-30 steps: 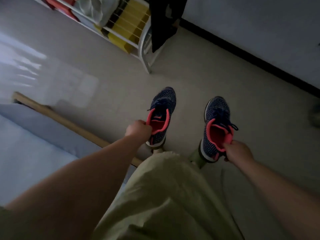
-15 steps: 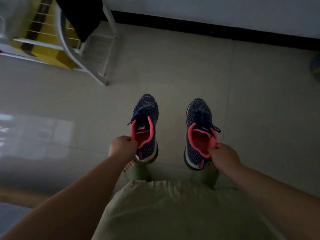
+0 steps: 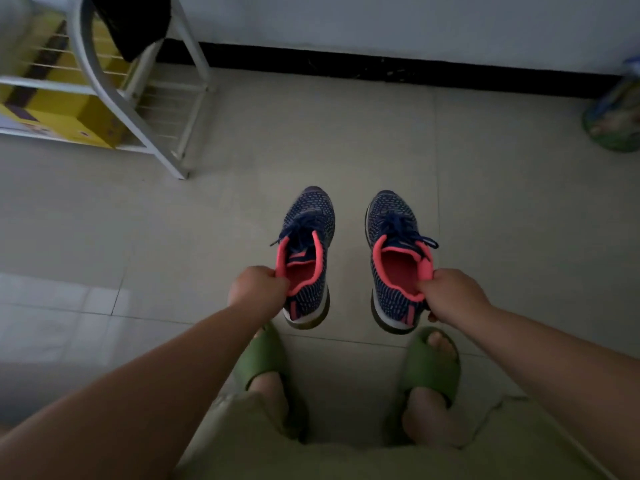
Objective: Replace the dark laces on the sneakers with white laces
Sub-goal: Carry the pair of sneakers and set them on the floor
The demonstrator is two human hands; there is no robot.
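Observation:
Two navy knit sneakers with coral-pink collars and dark laces are held side by side above the tiled floor, toes pointing away from me. My left hand (image 3: 258, 287) pinches the pink collar of the left sneaker (image 3: 307, 237) at its left side. The right sneaker (image 3: 391, 233) hangs from my right hand (image 3: 450, 294), which grips its collar at the right rear. Dark lace ends stick out from both shoes. No white laces are in view.
My feet in green slides (image 3: 433, 362) stand on the pale tiled floor (image 3: 346, 150) just below the sneakers. A white metal rack (image 3: 138, 109) with yellow boxes and a dark garment stands at upper left. A black skirting runs along the far wall. A greenish bag (image 3: 613, 112) lies at the right edge.
The view has swung right and down: the bed at left has left the frame and my feet in slides now show. Both hands keep hold of the sneakers, now level side by side.

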